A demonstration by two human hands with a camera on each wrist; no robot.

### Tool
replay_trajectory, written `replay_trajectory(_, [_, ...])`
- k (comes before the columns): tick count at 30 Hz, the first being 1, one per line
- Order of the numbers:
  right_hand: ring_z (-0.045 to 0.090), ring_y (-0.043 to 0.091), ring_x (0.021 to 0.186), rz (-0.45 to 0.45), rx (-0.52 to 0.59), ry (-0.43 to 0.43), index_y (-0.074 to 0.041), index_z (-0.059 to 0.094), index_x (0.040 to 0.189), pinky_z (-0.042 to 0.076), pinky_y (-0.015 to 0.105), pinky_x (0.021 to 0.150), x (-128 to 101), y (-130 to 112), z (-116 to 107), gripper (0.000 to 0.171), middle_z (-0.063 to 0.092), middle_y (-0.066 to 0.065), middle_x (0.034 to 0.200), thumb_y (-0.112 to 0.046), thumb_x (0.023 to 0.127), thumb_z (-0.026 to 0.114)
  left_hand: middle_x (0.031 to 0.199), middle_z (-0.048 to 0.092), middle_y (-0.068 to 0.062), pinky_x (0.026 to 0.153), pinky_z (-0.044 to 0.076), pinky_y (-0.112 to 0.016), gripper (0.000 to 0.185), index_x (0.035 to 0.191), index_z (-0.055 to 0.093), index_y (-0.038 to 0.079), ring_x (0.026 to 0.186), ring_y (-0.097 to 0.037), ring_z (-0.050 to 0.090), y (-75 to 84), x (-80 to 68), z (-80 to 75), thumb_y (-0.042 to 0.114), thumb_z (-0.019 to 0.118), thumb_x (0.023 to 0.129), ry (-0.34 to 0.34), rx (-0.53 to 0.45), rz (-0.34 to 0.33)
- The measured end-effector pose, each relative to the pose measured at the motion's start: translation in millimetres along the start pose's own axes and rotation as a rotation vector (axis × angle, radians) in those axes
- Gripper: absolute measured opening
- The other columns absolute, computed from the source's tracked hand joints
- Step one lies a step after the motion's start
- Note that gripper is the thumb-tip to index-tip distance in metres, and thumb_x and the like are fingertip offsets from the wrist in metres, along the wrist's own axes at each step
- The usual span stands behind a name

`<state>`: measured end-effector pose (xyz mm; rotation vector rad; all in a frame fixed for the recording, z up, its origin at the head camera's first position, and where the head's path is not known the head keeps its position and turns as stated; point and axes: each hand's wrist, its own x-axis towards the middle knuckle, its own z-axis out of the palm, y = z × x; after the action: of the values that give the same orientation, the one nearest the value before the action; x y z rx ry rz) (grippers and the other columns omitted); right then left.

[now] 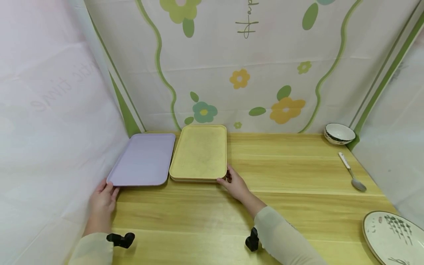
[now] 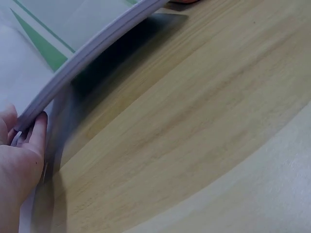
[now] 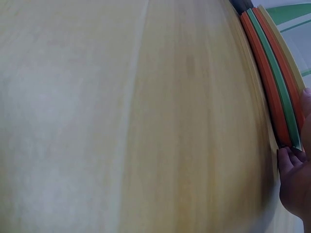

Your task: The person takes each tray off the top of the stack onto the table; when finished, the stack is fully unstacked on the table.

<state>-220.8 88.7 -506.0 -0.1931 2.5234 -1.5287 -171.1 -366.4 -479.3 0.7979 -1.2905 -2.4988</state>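
Note:
A lavender tray (image 1: pixel 143 160) lies at the back left, and my left hand (image 1: pixel 102 200) pinches its near left corner. The left wrist view shows the thumb above the tray edge (image 2: pixel 90 58) and fingers below, with dark shadow under the raised edge. Right beside it stands a stack of trays with a yellow tray (image 1: pixel 200 152) on top. My right hand (image 1: pixel 237 187) grips the near right corner of this stack, thumb at the front edge. Green (image 3: pixel 274 73) and orange layers show under the yellow one in the right wrist view, with fingertips at the bottom corner.
At the back right sits a patterned bowl (image 1: pixel 339 133). A spoon (image 1: pixel 352 173) with a white handle lies in front of it, and an oval plate (image 1: pixel 394 235) is at the near right. Printed cloth walls enclose the wooden table (image 1: pixel 185 224) at the back and sides.

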Motion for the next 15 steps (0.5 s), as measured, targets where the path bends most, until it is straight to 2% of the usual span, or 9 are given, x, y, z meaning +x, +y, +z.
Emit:
replay_trajectory(1, [0.045,0.038,0.137,0.0,-0.001,0.001,-0.012,0.015,0.158,0.04,0.05,0.114,0.0,0.0,0.0,0.089,0.039,0.019,0.154,-0.046,0.093,0.064,0.163,0.012,0.012,0.11,0.037,-0.015,0.073,0.158,0.005,0.022,0.145,0.002,0.019,-1.1,0.3,1.5,0.006,0.046,0.1,-0.017,0.047,0.006])
replay_trajectory(2, [0.045,0.038,0.137,-0.001,-0.001,0.002,-0.012,0.015,0.158,0.04,0.05,0.114,0.0,0.0,0.1,0.089,0.039,0.019,0.154,-0.045,0.093,0.064,0.164,0.005,0.013,0.115,0.028,-0.017,0.073,0.158,0.002,0.023,0.147,0.0,0.013,-2.0,0.8,3.1,0.003,0.042,0.101,-0.021,0.059,0.003])
replay_trajectory(4, [0.045,0.038,0.137,-0.001,0.0,0.004,-0.012,0.015,0.158,0.04,0.05,0.114,0.3,-0.2,0.3,0.089,0.039,0.018,0.153,-0.045,0.092,0.064,0.163,-0.003,0.012,0.119,0.017,-0.019,0.073,0.157,-0.004,0.023,0.147,-0.001,0.008,-4.1,1.4,5.1,-0.001,0.037,0.101,-0.03,0.1,0.01])
replay_trajectory(5, [0.045,0.037,0.137,-0.003,-0.001,0.005,-0.012,0.016,0.158,0.04,0.05,0.114,0.4,-0.1,0.5,0.089,0.04,0.018,0.153,-0.045,0.092,0.064,0.163,-0.004,0.011,0.121,0.016,-0.02,0.073,0.157,-0.005,0.023,0.148,-0.002,0.007,-5.1,2.0,5.9,-0.001,0.036,0.101,-0.023,0.121,0.012])
replay_trajectory(8, [0.045,0.038,0.137,-0.008,-0.004,0.005,-0.011,0.016,0.158,0.04,0.05,0.113,0.3,0.5,0.9,0.089,0.041,0.018,0.153,-0.045,0.092,0.064,0.164,-0.002,0.011,0.121,0.016,-0.021,0.073,0.158,-0.002,0.024,0.148,-0.002,0.009,-7.5,2.7,7.9,-0.001,0.038,0.101,0.011,0.096,0.009])
replay_trajectory(15, [0.045,0.037,0.136,-0.005,0.001,0.006,-0.011,0.016,0.158,0.041,0.05,0.113,-0.6,0.5,0.7,0.089,0.041,0.017,0.152,-0.044,0.092,0.065,0.165,0.001,0.007,0.119,0.024,-0.021,0.073,0.159,0.004,0.022,0.149,-0.007,0.015,-11.8,5.0,13.0,0.004,0.044,0.1,0.097,0.106,-0.005])
